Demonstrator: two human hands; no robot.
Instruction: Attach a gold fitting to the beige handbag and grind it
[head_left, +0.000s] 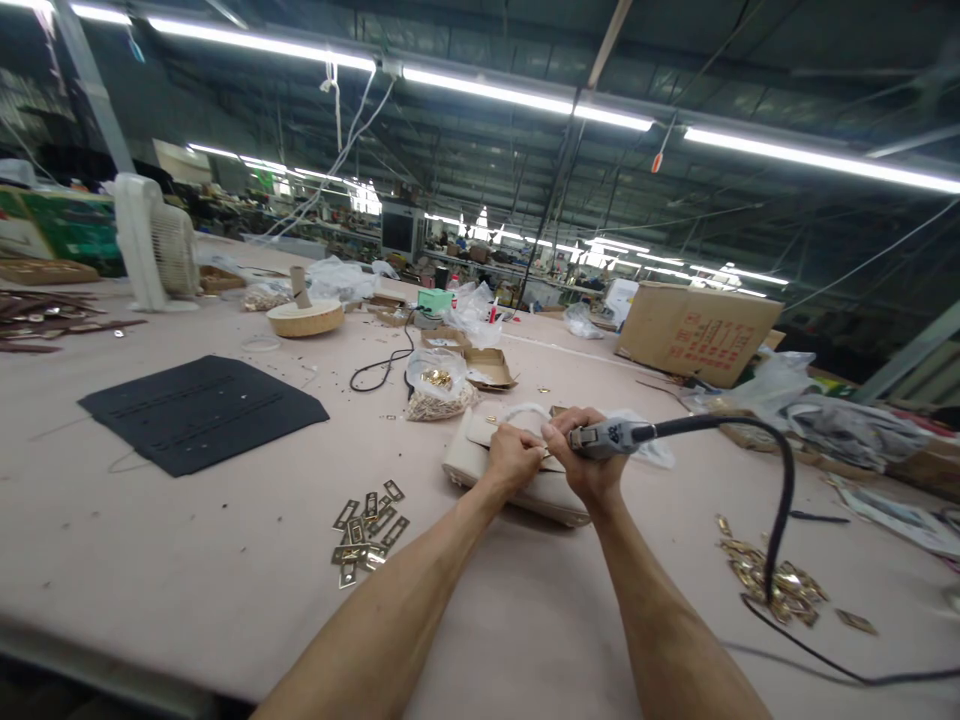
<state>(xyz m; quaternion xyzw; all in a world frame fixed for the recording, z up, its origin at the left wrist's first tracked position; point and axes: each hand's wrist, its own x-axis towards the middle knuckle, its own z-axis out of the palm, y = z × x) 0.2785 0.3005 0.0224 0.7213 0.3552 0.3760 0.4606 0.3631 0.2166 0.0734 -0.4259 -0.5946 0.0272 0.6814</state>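
Cream handbag [466, 458] lies flat on the pinkish worktop [187, 580], near the middle of the view and just ahead of both forearms. The left hand [513, 456] rests on top of it with the fingers curled shut, pinching something small at the bag's upper face; what it pinches is too small to make out. The right hand [589, 474] is just beside the left, closed around a grey power tool handpiece [602, 439] that points towards the left hand's fingertips. A thick black cable [782, 500] runs from the back of the handpiece, arches up to the right and drops to the worktop.

Where the cable comes down there is a loose heap of brass fittings [776, 585]. Left of the forearms lies a small cluster of flat brass plates [369, 530]. Just behind the bag sits a clear plastic bag of gold hardware [439, 388], with a small open carton [489, 368] beside it. Farther left is a dark mat [202, 410], and beyond it a round pale disc [305, 318] and a white fan [154, 245]. A large cardboard box [697, 330] stands at the far right.
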